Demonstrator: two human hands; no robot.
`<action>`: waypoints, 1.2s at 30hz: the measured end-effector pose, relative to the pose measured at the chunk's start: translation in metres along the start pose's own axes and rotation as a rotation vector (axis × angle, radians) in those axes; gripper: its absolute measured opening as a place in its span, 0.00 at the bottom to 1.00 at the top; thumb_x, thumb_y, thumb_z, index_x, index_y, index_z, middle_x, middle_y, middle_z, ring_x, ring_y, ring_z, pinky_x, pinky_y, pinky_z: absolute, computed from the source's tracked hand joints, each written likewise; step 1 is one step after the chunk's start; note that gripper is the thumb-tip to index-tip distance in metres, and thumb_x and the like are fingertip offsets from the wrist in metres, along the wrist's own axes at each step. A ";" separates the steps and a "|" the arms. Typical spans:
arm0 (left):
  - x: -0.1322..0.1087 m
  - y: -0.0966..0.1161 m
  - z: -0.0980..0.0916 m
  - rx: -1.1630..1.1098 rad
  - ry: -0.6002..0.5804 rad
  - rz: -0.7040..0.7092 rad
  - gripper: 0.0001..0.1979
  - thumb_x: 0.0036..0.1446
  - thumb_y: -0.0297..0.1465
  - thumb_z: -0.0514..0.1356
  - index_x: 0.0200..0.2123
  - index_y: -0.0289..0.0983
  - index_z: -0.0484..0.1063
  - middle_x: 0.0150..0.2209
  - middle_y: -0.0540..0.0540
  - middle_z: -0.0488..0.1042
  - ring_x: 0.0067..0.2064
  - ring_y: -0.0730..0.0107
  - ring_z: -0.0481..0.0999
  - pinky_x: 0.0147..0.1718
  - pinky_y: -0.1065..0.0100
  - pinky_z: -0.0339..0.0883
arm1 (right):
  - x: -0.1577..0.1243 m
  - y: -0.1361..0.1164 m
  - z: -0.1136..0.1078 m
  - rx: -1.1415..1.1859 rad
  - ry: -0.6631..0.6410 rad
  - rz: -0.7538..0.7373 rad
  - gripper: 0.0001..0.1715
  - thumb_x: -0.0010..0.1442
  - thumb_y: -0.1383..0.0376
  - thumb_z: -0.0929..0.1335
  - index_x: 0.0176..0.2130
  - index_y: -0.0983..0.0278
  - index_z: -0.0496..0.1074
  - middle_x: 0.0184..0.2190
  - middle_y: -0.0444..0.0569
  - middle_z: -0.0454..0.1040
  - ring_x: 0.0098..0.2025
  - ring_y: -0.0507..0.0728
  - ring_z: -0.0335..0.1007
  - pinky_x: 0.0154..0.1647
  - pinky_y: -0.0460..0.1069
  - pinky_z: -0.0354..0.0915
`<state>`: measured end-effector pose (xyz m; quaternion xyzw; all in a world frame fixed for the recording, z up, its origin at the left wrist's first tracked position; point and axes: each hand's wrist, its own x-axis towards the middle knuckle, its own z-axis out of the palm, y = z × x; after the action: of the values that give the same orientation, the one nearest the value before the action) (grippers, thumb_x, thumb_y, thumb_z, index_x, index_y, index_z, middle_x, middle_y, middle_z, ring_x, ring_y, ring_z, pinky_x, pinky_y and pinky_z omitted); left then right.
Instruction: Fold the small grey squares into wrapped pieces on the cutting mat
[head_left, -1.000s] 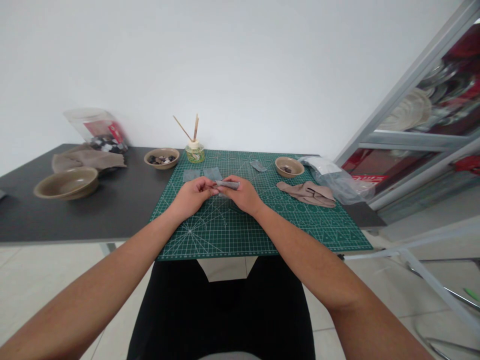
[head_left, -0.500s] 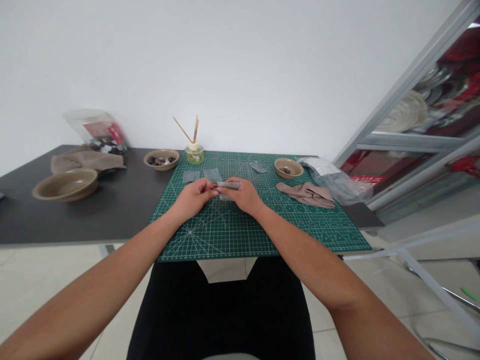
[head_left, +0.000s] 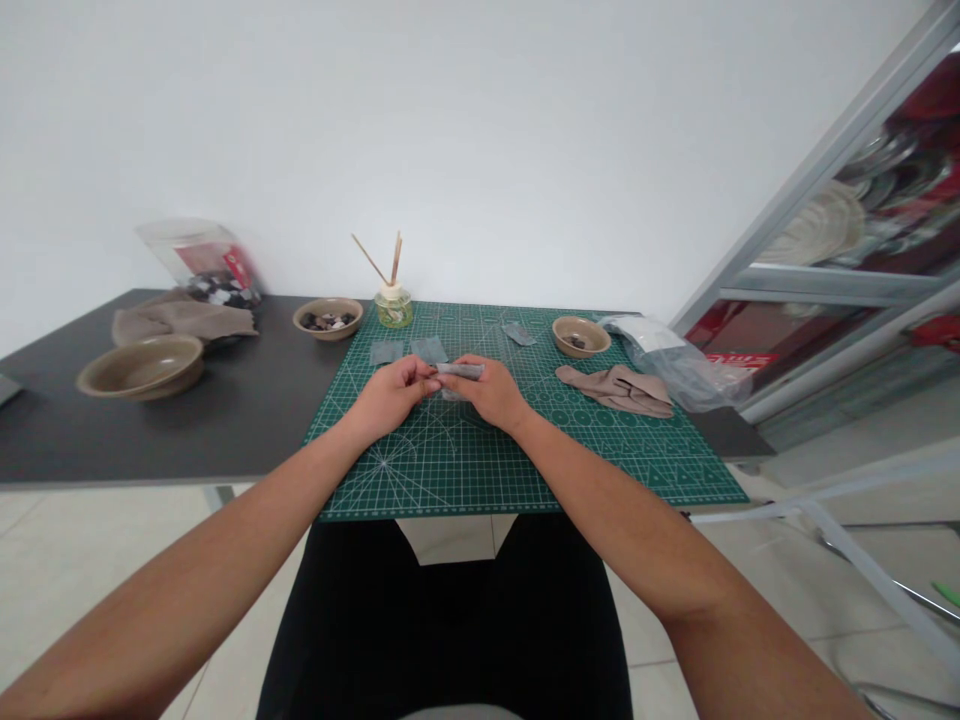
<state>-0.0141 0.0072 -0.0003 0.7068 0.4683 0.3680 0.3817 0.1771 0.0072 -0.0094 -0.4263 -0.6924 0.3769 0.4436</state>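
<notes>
Over the middle of the green cutting mat point(head_left: 480, 470), my two hands meet at a small clear plastic bag point(head_left: 459, 370). My left hand point(head_left: 394, 395) pinches its left edge between thumb and fingers. Wrapped around the other side is my right hand point(head_left: 491, 390), thumb pressed on the bag. What the bag contains is hidden by my fingers. Just behind my hands, two more small bags point(head_left: 387, 352) lie flat on the mat. Farther back to the right lies another small bag point(head_left: 519, 333).
Left of the mat stand a bowl of dark and pale stones point(head_left: 328, 318), a large bowl point(head_left: 142, 368) and a brown cloth point(head_left: 180, 318). A reed diffuser point(head_left: 394, 303) stands at the back. Rightward are a small bowl point(head_left: 581, 337), a crumpled cloth point(head_left: 619, 388) and a plastic bag point(head_left: 675, 360).
The view has shifted slightly, so the surroundings sit a little farther right. Both hands keep their hold on the small bag, with barely any visible movement.
</notes>
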 end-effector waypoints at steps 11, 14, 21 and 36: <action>-0.001 0.002 -0.001 0.007 -0.014 -0.002 0.09 0.52 0.38 0.61 0.30 0.39 0.68 0.22 0.55 0.66 0.24 0.72 0.63 0.26 0.69 0.57 | -0.001 -0.002 0.000 -0.026 0.041 0.018 0.21 0.53 0.47 0.73 0.29 0.62 0.75 0.22 0.41 0.72 0.26 0.51 0.65 0.29 0.47 0.59; 0.000 0.000 0.000 -0.002 0.000 0.001 0.09 0.52 0.38 0.62 0.30 0.39 0.68 0.22 0.55 0.66 0.25 0.72 0.64 0.27 0.69 0.57 | -0.002 -0.003 0.000 -0.035 0.043 -0.004 0.19 0.54 0.49 0.73 0.30 0.62 0.75 0.23 0.41 0.73 0.27 0.51 0.66 0.30 0.47 0.59; 0.002 -0.004 0.000 -0.038 0.002 -0.001 0.10 0.51 0.39 0.62 0.31 0.39 0.68 0.23 0.54 0.67 0.25 0.72 0.65 0.26 0.69 0.58 | -0.001 -0.002 0.001 -0.036 -0.013 -0.067 0.16 0.58 0.51 0.71 0.36 0.62 0.76 0.27 0.41 0.74 0.30 0.51 0.67 0.34 0.47 0.61; 0.001 0.001 -0.001 -0.089 0.006 0.002 0.10 0.50 0.38 0.63 0.32 0.38 0.69 0.23 0.54 0.67 0.24 0.74 0.64 0.26 0.69 0.57 | 0.001 -0.001 0.001 0.042 -0.033 -0.029 0.16 0.55 0.52 0.71 0.34 0.62 0.73 0.24 0.40 0.70 0.27 0.50 0.63 0.31 0.46 0.58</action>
<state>-0.0147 0.0079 0.0010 0.6885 0.4520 0.3907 0.4111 0.1757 0.0079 -0.0089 -0.4007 -0.6977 0.3918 0.4462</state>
